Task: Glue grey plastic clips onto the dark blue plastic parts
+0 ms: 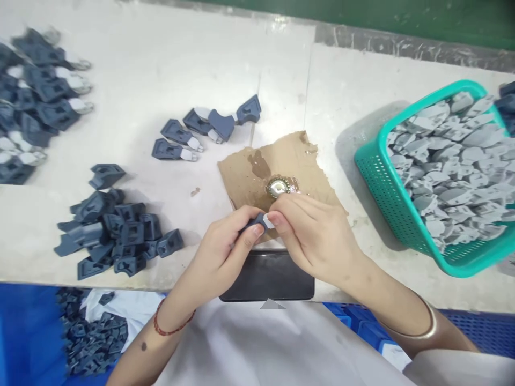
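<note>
My left hand (225,249) pinches a dark blue-grey plastic part (254,221) between thumb and fingers. Against its end, my right hand (316,236) grips a small light-grey piece (269,220), mostly covered by my fingertips. Whether the two pieces are fully joined I cannot tell. Just beyond my fingers, a round metal bottle cap (278,187) lies on a torn piece of brown cardboard (289,150) with wet stains. Below my hands, a black phone-like slab (269,276) lies at the table's near edge.
Left of me is a pile of loose dark parts (116,230). Several dark parts with light ends (177,140) lie further back, with a larger heap (44,91) far left. A green basket (406,225) of grey pieces stands right. Below the edge, a blue bin (28,332) holds dark parts.
</note>
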Motion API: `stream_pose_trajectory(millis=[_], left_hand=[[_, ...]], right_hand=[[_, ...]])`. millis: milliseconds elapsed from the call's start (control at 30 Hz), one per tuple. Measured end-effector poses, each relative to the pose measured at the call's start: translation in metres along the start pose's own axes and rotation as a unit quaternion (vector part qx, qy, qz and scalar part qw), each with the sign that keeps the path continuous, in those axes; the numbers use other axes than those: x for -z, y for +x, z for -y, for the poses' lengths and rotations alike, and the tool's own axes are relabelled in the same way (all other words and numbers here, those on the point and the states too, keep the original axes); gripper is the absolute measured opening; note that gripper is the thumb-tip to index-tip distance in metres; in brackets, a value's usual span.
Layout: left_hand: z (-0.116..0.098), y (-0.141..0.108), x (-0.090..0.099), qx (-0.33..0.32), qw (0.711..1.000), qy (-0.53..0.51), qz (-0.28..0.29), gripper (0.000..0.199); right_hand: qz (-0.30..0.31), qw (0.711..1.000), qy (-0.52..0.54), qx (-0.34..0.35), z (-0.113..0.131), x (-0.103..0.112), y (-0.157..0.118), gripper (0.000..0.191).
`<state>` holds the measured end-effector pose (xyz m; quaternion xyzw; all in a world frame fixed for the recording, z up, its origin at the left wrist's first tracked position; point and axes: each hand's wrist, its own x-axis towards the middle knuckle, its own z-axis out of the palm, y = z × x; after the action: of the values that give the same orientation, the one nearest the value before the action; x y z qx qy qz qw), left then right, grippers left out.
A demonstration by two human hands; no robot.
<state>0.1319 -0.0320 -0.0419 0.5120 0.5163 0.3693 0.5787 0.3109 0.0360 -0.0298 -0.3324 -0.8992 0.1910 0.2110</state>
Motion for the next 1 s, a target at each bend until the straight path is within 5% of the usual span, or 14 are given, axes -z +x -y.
stream_pose_trajectory(millis=[133, 233, 400, 533, 733, 933, 1000], left_hand=[[-0.004, -0.004, -0.003, 0.008, 1.000, 0.004, -0.011, 0.021], [-0.013, -0.008, 0.006, 0.015, 0.996, 0.054, -0.074, 0.015], [-0.031, -0.005, 0.059, 0.002, 0.922, 0.286, -0.262, 0.014], [-0.033, 0.009, 0.103, 0.015, 0.861, 0.407, -0.306, 0.024], [-0.037, 0.007, 0.124, 0.064, 0.819, 0.450, -0.349, 0.039], [-0.032, -0.013, 0.141, 0.182, 0.799, 0.489, -0.298, 0.027], [-0.020, -0.017, 0.153, 0.147, 0.836, 0.425, -0.316, 0.018]], right_hand=[[-0.004, 0.999, 0.031, 0.010, -0.003, 0.007, -0.001, 0.034], [-0.017, 0.994, 0.106, -0.017, -0.008, 0.020, -0.003, 0.024], [-0.203, 0.959, 0.079, -0.183, -0.017, 0.044, -0.011, 0.021], [-0.289, 0.913, -0.089, -0.274, -0.036, 0.062, -0.015, 0.019], [-0.100, 0.885, -0.172, -0.420, -0.061, 0.096, -0.026, 0.033], [-0.004, 0.914, -0.191, -0.358, -0.064, 0.101, -0.036, 0.034], [0.000, 0.918, -0.200, -0.343, -0.065, 0.098, -0.036, 0.035]])
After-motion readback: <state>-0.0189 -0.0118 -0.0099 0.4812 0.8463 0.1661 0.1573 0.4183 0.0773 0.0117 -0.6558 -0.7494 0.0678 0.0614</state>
